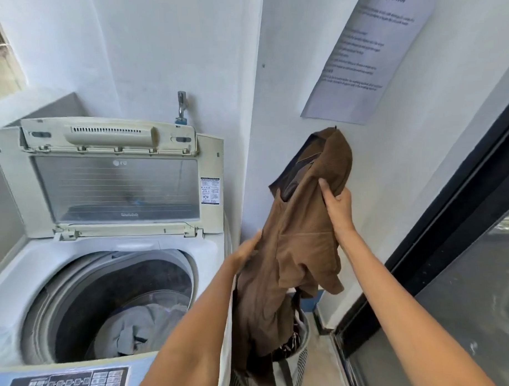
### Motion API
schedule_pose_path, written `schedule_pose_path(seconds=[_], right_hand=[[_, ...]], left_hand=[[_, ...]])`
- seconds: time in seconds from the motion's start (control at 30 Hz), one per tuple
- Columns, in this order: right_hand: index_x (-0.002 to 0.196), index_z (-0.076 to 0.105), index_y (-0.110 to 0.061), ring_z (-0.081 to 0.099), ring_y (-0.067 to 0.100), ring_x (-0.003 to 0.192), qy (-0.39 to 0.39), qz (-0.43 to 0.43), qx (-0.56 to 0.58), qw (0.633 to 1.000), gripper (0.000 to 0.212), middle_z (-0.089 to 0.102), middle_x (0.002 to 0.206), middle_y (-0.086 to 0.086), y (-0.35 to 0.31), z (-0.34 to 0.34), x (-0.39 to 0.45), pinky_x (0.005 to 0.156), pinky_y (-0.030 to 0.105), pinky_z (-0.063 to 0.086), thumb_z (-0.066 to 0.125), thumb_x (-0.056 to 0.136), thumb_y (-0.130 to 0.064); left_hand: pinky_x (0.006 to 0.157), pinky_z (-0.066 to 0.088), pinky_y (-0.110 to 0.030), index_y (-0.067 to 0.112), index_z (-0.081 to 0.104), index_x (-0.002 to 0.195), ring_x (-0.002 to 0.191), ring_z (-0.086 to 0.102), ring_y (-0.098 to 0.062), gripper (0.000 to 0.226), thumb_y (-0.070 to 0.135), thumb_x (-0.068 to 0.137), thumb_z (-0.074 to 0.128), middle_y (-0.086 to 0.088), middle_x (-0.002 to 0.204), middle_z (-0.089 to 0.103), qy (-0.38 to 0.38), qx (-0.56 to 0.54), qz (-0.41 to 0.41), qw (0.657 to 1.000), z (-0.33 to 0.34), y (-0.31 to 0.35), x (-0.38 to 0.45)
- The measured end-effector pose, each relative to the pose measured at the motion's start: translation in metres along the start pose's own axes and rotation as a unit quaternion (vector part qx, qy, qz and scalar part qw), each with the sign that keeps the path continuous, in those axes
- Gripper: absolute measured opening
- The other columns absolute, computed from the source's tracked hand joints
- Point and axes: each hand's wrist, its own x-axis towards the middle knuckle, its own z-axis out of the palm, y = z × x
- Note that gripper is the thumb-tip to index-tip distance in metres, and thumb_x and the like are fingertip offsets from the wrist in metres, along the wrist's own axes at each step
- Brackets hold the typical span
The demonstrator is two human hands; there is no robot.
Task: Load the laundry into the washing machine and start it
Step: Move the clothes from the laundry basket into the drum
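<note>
A brown garment (295,243) is held up beside the top-loading washing machine (34,272), above the laundry basket (296,353) on the floor to the machine's right, so the loading step is judged to be under way. The garment's upper part is pinched by the right hand (336,204), thumb in front and fingers curled behind the cloth. The left hand (245,251) is laid against the garment's left edge with fingers nearly straight; whether any cloth is caught behind them cannot be told. The machine's lid (114,174) is propped upright and the drum (113,301) is open. Grey clothing (142,326) already lies at the drum's bottom, with much room left above it. In the basket, dark patterned cloth (287,344) is partly seen under the hanging garment, so more items are judged to remain. For the next move, the garment would need to be carried leftward over the machine's rim and dropped into the drum, its trailing lower end lifted clear of the basket. The control panel (69,384) at the front edge is untouched.
</note>
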Motion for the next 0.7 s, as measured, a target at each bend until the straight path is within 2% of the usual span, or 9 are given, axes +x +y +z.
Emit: schedule_pose_path(seconds=[0.07,0.13,0.2,0.27,0.37,0.5,0.57,0.63,0.7], right_hand=[[0.100,0.060,-0.010,0.061,0.004,0.086,0.006,-0.007,-0.003,1.000,0.013,0.064,0.096,0.002,-0.004,-0.008,0.006,0.078,0.011,0.050,0.057,0.094,-0.021],[0.101,0.060,-0.007,0.061,0.010,0.087,0.026,-0.004,-0.011,1.000,0.017,0.063,0.098,0.005,-0.001,-0.016,0.011,0.073,0.007,0.049,0.056,0.094,-0.021],[0.105,0.061,-0.005,0.061,0.017,0.095,0.043,0.021,-0.009,0.999,0.025,0.064,0.102,0.007,0.011,-0.024,0.011,0.076,0.010,0.050,0.057,0.094,-0.027],[0.112,0.061,-0.004,0.061,0.021,0.102,0.047,0.065,-0.014,0.997,0.036,0.065,0.106,0.007,0.029,-0.030,0.008,0.087,0.024,0.051,0.057,0.093,-0.034],[0.112,0.062,-0.001,0.060,0.027,0.105,0.022,0.109,-0.114,0.987,0.040,0.066,0.110,0.012,0.056,-0.041,0.001,0.093,0.035,0.049,0.057,0.092,-0.036],[0.099,0.063,0.004,0.063,0.034,0.099,-0.088,0.141,-0.279,0.946,0.050,0.068,0.100,0.019,0.093,-0.046,-0.009,0.085,0.038,0.049,0.056,0.090,-0.045],[0.094,0.063,0.000,0.062,0.033,0.099,-0.152,0.173,-0.328,0.916,0.055,0.067,0.098,0.014,0.098,-0.042,-0.009,0.083,0.037,0.051,0.051,0.090,-0.053],[0.106,0.061,-0.002,0.060,0.028,0.105,-0.216,0.220,-0.309,0.899,0.059,0.063,0.108,0.010,0.092,-0.038,-0.008,0.078,0.035,0.056,0.045,0.091,-0.057],[0.121,0.054,-0.007,0.057,0.024,0.109,-0.315,0.272,-0.318,0.852,0.062,0.057,0.115,0.005,0.078,-0.040,-0.006,0.073,0.028,0.055,0.036,0.093,-0.060]], left_hand=[[0.098,0.043,-0.029,0.016,0.063,0.120,0.106,0.060,-0.015,0.077,0.077,0.076,0.047,0.000,0.117,0.065,0.004,-0.016,-0.005,1.000,0.004,-0.008,0.002],[0.081,0.048,-0.028,0.007,0.069,0.097,0.088,0.062,-0.018,0.046,0.051,0.087,0.058,-0.008,0.094,0.067,0.059,-0.057,0.060,0.995,0.004,0.002,0.007],[0.063,0.038,-0.028,0.008,0.064,0.078,0.072,0.050,-0.016,0.026,0.032,0.088,0.064,-0.008,0.077,0.055,0.117,-0.051,0.143,0.981,-0.001,0.023,0.004],[0.057,0.029,-0.027,0.015,0.057,0.065,0.061,0.040,-0.010,0.028,0.028,0.089,0.064,-0.001,0.065,0.048,0.198,-0.035,0.190,0.961,-0.011,0.037,0.007],[0.063,0.036,-0.027,0.015,0.062,0.069,0.063,0.046,-0.010,0.025,0.030,0.090,0.062,0.002,0.064,0.055,0.308,-0.028,0.200,0.930,-0.019,0.047,0.007],[0.059,0.038,-0.011,0.011,0.067,0.085,0.064,0.050,-0.003,0.017,0.024,0.092,0.059,0.001,0.075,0.060,0.332,-0.024,0.238,0.912,-0.010,0.067,0.002],[0.060,0.039,-0.012,0.014,0.067,0.086,0.069,0.053,-0.008,0.015,0.025,0.092,0.058,0.000,0.079,0.063,0.347,-0.045,0.261,0.900,-0.005,0.080,0.003],[0.067,0.041,-0.021,0.018,0.066,0.085,0.075,0.056,-0.009,0.014,0.027,0.092,0.058,0.003,0.080,0.065,0.361,-0.060,0.280,0.887,-0.003,0.096,0.002],[0.070,0.043,-0.021,0.018,0.067,0.085,0.075,0.056,-0.005,0.013,0.025,0.092,0.058,0.006,0.078,0.064,0.359,-0.082,0.314,0.875,-0.003,0.117,-0.002]])
